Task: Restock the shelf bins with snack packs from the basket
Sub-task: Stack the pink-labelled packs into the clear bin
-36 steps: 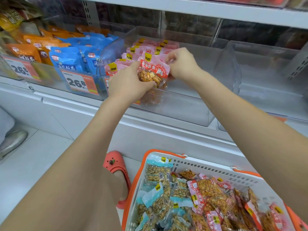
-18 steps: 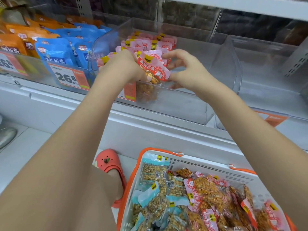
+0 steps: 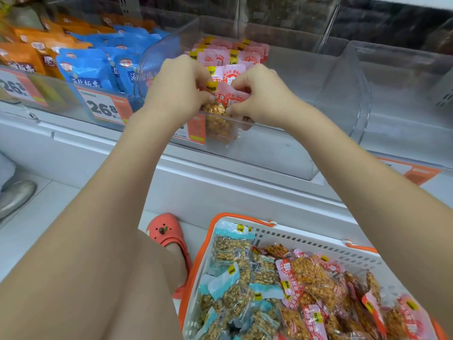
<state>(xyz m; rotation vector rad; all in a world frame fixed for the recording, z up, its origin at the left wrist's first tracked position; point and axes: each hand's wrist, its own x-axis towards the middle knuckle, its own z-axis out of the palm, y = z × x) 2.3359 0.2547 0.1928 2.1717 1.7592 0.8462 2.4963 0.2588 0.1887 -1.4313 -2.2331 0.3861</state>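
While curled, both hands (image 3: 220, 94) pinch a pink snack pack (image 3: 226, 95).

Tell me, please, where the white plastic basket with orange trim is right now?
In the head view, the white plastic basket with orange trim sits on the floor at the lower right, below the shelf, with the coral clog shoe beside it on its left.
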